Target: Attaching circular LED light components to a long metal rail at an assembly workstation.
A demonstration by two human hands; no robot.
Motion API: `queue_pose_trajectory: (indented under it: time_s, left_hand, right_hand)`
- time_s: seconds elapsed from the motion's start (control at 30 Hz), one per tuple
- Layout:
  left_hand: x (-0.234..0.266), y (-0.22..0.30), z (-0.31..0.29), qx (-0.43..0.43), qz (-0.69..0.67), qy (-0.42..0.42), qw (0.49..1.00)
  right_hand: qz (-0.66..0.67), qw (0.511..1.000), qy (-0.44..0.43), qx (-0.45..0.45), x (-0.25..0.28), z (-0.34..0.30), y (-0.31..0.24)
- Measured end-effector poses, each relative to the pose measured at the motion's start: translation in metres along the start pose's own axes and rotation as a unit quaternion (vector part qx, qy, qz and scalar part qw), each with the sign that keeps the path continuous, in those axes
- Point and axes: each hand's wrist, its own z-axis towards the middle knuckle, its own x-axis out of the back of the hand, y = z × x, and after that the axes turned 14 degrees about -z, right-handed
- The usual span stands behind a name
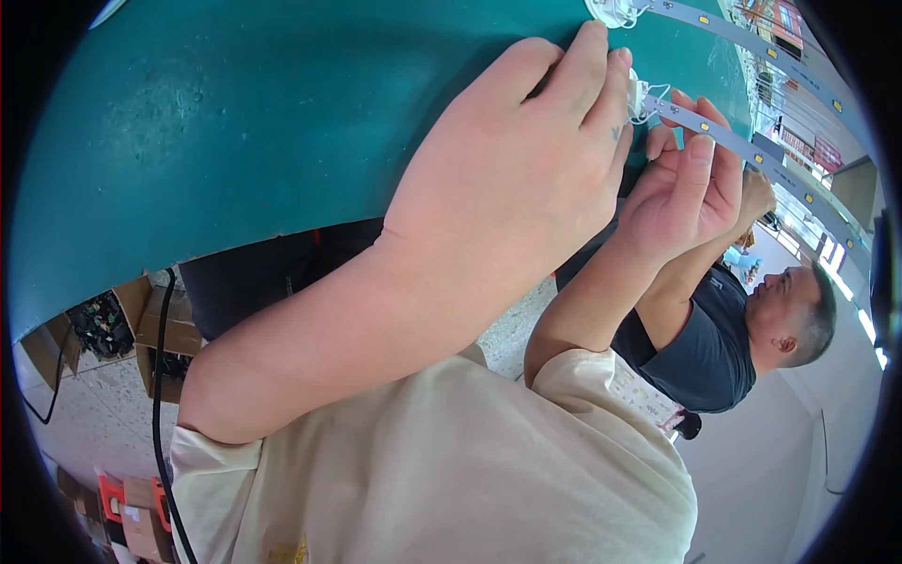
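A narrow grey LED strip (756, 158) with small yellow chips runs off to the right. Thin white wires (648, 111) join its near end to a white end cap (636, 94). My left hand (521, 155) is closed at this cap, its fingers bent over and partly hiding it. Just to the right, my right hand (691, 193) pinches the strip between thumb and fingers near the wired end. Beyond it lies a second LED strip (772, 54), likewise wired to a round white cap (613, 11); neither hand appears to hold that one.
A green work table (235, 122) spreads out at the upper left. Cardboard boxes (141, 315) holding dark parts stand below its edge, with a black cable (160, 376) hanging nearby. Another person in a dark shirt (700, 348) is close on my right.
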Motion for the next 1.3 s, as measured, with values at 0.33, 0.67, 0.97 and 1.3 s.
queue_pose_trajectory:
  time_s: [0.33,0.67,0.97,1.3]
  left_hand:
    - [-0.011,-0.006,0.004,-0.051,-0.069,-0.087,0.993]
    - [0.075,-0.032,-0.005,-0.022,-0.238,0.0,0.971]
    - [0.126,-0.111,-0.019,0.017,-0.08,0.189,0.979]
    - [0.135,-0.121,-0.027,0.17,-0.18,0.198,0.948]
  right_hand:
    - [-0.077,0.991,-0.042,-0.104,-0.014,0.008,-0.013]
    - [-0.203,0.974,-0.003,-0.096,-0.009,0.055,0.008]
    - [-0.211,0.974,0.044,-0.068,-0.024,0.078,0.025]
    - [-0.219,0.97,0.033,-0.103,-0.027,0.091,0.024]
